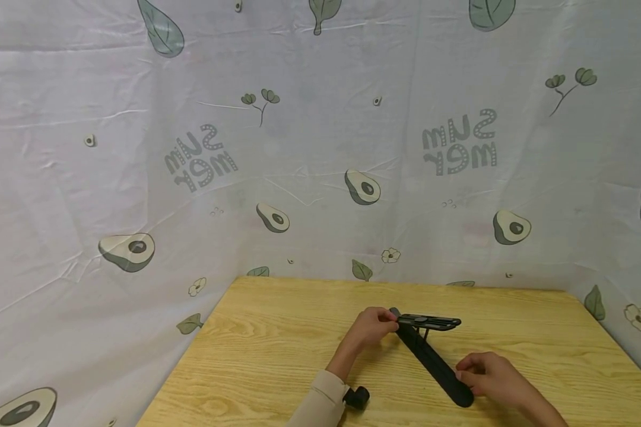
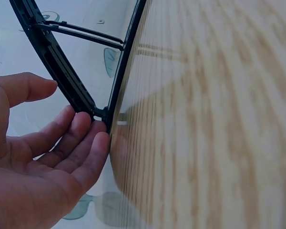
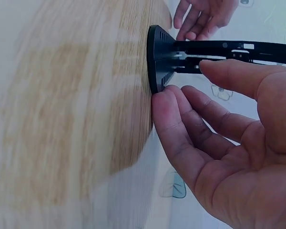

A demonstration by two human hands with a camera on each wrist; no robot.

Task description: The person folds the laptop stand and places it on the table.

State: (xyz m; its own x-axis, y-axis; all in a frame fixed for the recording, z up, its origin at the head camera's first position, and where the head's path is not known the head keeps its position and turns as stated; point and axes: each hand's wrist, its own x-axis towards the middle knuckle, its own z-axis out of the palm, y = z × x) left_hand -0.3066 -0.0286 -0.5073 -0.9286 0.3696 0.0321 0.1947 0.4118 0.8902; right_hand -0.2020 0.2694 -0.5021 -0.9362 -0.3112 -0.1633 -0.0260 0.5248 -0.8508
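Observation:
A black folding stand [image 1: 430,363] lies aslant on the wooden table, its long base on the tabletop. Its slotted upper frame [image 1: 432,322] is tilted up from the hinged far end, propped by thin struts [image 2: 86,36]. My left hand [image 1: 375,325] is at that hinged end. In the left wrist view its loosely bent fingertips touch the hinge end, with the thumb beside the upper frame. My right hand [image 1: 494,378] is at the base's near, rounded end [image 3: 157,59]. Its fingertips touch the base's edge, and the thumb stands apart from them.
The light wooden table [image 1: 278,332] spreads around the stand. Behind and to the sides hangs a pale curtain [image 1: 310,148] printed with avocados and leaves. A black device [image 1: 357,398] is at the left sleeve's cuff [image 1: 328,386].

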